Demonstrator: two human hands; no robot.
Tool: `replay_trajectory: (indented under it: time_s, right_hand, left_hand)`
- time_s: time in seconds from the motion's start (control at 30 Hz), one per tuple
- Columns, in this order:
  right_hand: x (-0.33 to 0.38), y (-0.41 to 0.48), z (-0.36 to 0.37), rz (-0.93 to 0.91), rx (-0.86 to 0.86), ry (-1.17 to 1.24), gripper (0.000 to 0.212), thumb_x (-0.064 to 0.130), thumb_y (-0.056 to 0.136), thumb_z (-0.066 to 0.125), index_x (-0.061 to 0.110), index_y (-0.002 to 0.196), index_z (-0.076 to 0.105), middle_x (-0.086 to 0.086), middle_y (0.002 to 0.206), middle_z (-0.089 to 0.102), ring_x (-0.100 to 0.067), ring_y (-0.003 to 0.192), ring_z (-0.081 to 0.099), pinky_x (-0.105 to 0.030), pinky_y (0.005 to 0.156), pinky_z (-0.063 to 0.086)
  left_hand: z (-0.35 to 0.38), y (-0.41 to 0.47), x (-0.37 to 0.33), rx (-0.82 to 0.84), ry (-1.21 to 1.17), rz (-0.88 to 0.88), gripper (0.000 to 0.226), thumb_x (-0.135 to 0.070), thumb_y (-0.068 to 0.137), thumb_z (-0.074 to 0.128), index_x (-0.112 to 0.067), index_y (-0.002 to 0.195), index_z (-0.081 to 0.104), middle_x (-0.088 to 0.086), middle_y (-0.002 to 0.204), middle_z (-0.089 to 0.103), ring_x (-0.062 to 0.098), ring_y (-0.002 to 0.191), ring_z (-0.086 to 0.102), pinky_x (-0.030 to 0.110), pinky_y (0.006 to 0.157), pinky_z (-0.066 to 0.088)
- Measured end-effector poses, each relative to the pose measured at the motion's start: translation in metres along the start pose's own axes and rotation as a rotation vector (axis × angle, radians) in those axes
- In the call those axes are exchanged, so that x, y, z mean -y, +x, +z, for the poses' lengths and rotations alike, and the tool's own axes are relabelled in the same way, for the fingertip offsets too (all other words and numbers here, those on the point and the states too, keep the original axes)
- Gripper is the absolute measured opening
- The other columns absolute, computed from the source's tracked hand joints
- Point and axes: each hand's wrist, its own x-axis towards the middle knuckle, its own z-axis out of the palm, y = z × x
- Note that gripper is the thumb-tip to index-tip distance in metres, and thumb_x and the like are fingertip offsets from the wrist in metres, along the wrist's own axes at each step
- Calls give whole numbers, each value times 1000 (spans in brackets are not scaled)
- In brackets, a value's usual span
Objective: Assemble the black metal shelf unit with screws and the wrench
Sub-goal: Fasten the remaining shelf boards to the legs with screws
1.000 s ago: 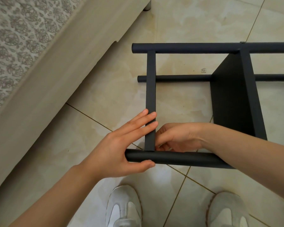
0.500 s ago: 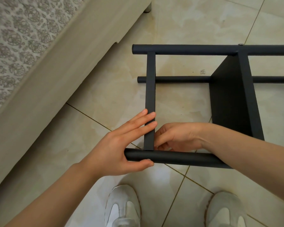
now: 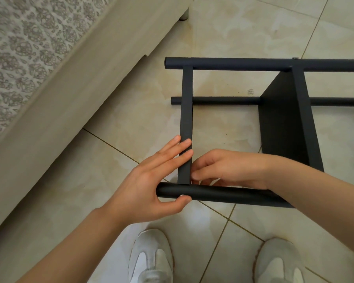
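Hardly anything has moved since the earlier frame: both hands sit at the same joint, and only the view has tipped a touch. On the tiled floor (image 3: 233,33), beside the pale bed base (image 3: 70,88), the black shelf unit (image 3: 284,123) lies on its side, its near tube (image 3: 223,195) just ahead of the white shoes (image 3: 151,256). The left hand (image 3: 151,180) lays straight fingers across the cross bar (image 3: 186,111), and its thumb presses the near tube, where a small bright spot (image 3: 182,195) shows, probably a screw head. The right hand (image 3: 229,170) is curled in behind that tube at the foot of the bar; whether it pinches a nut or only steadies the bar cannot be told. The step looks like starting a screw by hand at this corner. To do it well, keep the bar square and tight against the tube so the holes line up, and turn the screw gently until the thread bites without forcing. No wrench is in view. Leave the final tightening for it, since a crooked start could strip the thread.
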Motion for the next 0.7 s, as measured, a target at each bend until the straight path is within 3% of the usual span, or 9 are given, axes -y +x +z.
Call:
replay_trajectory:
  time_s: [0.13, 0.2, 0.33, 0.4, 0.47, 0.5, 0.57, 0.7]
  right_hand:
    - [3, -14, 1, -33, -48, -99, 20, 34, 100, 52, 27, 95, 71, 7, 98, 72, -11, 99, 67, -36, 99, 51]
    - [3, -21, 2, -49, -86, -130, 20, 38, 98, 54, 29, 100, 72, 11, 99, 72, -7, 99, 66, -32, 97, 50]
    - [1, -33, 4, -101, -156, -234, 16, 36, 96, 57, 35, 107, 68, 18, 103, 67, 2, 96, 61, -17, 84, 46]
    - [-2, -40, 8, -118, -202, -310, 14, 37, 95, 59, 40, 107, 65, 21, 103, 65, 6, 93, 61, -12, 79, 46]
    - [-7, -47, 12, -136, -249, -374, 16, 35, 94, 60, 39, 109, 64, 21, 105, 65, 6, 92, 61, -9, 77, 47]
    - [-9, -50, 15, -138, -277, -400, 18, 34, 94, 61, 38, 111, 64, 20, 106, 65, 6, 93, 62, -9, 76, 47]
    - [-16, -59, 22, -126, -356, -462, 23, 32, 94, 62, 36, 117, 63, 19, 108, 64, 2, 98, 61, -11, 80, 48]
    - [-31, -80, 34, -83, -526, -664, 30, 32, 95, 60, 35, 125, 57, 16, 109, 62, -3, 99, 59, -25, 90, 51]
  left_hand:
    - [7, -8, -9, -96, -75, -84, 69, -38, 82, 70, -21, 145, 49, -10, 159, 37, 15, 153, 20, 36, 121, 26]
    - [11, -14, -16, -131, -145, -166, 70, -37, 82, 70, -25, 147, 47, -17, 158, 36, 9, 152, 19, 25, 121, 23]
    - [21, -27, -31, -246, -366, -437, 96, -39, 79, 82, -43, 154, 23, -35, 148, 40, -11, 140, 33, 6, 110, 27]
    - [29, -33, -36, -298, -518, -599, 104, -48, 68, 81, -48, 152, 19, -35, 141, 48, -13, 133, 41, 13, 110, 33]
    - [37, -34, -38, -325, -645, -714, 101, -54, 62, 76, -46, 149, 27, -33, 139, 49, -6, 132, 47, 20, 109, 38]
    - [41, -34, -40, -315, -688, -744, 96, -56, 63, 72, -42, 149, 30, -32, 141, 46, -2, 133, 47, 18, 105, 39]
    - [47, -31, -49, -263, -733, -760, 88, -59, 73, 59, -38, 153, 29, -29, 146, 38, -3, 133, 41, 10, 98, 34]
    - [51, -28, -68, -243, -785, -788, 75, -64, 84, 38, -56, 152, 8, -28, 144, 29, -3, 130, 29, 22, 105, 21]
